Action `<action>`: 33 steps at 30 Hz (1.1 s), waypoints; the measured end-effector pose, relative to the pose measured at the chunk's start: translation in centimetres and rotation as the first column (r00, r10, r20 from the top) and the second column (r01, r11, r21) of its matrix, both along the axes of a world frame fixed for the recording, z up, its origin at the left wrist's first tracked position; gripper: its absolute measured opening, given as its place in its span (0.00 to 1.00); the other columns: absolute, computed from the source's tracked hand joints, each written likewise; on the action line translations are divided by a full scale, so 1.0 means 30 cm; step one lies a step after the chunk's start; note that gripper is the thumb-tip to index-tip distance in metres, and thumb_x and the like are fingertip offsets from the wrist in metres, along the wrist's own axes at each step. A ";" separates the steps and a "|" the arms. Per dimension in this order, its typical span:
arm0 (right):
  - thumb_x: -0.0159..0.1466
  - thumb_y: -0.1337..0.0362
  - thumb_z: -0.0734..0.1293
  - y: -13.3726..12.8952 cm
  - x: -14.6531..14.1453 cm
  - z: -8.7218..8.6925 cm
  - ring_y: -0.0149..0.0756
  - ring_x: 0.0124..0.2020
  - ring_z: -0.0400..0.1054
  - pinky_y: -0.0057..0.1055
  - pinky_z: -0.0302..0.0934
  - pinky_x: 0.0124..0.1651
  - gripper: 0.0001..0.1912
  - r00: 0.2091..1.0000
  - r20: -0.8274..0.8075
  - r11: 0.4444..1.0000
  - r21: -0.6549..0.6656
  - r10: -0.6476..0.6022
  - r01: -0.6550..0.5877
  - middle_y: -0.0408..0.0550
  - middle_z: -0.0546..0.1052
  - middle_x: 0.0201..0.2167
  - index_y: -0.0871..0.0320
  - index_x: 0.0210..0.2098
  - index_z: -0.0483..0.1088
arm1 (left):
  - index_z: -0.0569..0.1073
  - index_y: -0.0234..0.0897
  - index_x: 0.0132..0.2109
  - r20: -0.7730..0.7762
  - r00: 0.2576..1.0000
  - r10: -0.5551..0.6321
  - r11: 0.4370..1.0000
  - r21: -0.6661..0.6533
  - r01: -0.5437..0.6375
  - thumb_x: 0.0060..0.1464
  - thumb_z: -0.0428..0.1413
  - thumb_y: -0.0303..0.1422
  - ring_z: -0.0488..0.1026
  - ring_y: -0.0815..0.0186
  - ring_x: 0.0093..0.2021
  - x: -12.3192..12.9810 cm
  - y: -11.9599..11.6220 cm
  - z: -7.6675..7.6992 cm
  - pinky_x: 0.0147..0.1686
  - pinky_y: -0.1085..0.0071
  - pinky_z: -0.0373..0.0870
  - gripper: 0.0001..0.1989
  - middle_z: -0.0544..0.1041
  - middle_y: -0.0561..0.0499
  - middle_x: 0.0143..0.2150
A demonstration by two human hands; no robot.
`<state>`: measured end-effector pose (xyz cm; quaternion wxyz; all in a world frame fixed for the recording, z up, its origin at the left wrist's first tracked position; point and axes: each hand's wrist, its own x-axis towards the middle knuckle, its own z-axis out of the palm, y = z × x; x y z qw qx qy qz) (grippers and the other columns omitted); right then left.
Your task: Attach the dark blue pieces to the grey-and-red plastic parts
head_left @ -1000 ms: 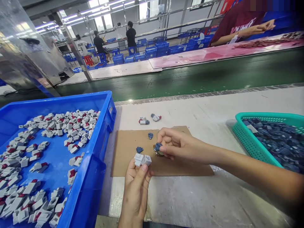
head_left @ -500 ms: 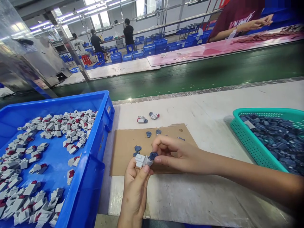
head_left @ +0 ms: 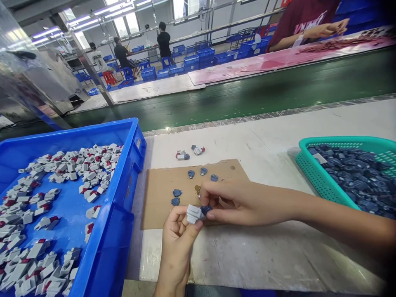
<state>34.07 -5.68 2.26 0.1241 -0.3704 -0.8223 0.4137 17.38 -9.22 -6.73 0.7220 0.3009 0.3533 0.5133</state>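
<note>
My left hand [head_left: 179, 237] pinches a light grey plastic block-shaped part [head_left: 194, 213] between thumb and fingers, over the front of a cardboard sheet [head_left: 161, 216]. From the right, my right hand [head_left: 229, 202] grips a small dark blue plastic piece [head_left: 205, 210] between thumb and forefinger, pressed against the grey part's right end. Whether the two are joined I cannot tell. Several loose dark blue pieces [head_left: 177, 192] lie on the cardboard around my hands. Beyond its back edge are two grey parts [head_left: 198, 150] with dark blue and red bits on them.
At the left stands a blue bin [head_left: 131, 165] of grey and dark red parts. A green basket [head_left: 328, 181] of dark blue pieces sits at the right. A green conveyor belt [head_left: 216, 101] runs behind the table. Across it, a person in a dark red shirt [head_left: 312, 20] works.
Both hands have shifted slightly right with the parts. The dark blue piece is now closer against the grey part, and my right fingers cover more of it. The view has turned a little.
</note>
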 end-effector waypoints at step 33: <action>0.57 0.59 0.61 -0.072 -0.059 -0.178 0.38 0.37 0.65 0.32 0.58 0.35 0.17 0.911 -0.234 0.266 0.905 -0.340 0.332 0.50 0.71 0.34 0.63 0.42 0.60 | 0.75 0.42 0.39 0.376 0.912 0.165 0.957 -0.284 -0.056 0.52 0.53 0.31 0.69 0.67 0.47 0.146 -0.080 0.138 0.47 0.76 0.66 0.08 0.75 0.51 0.43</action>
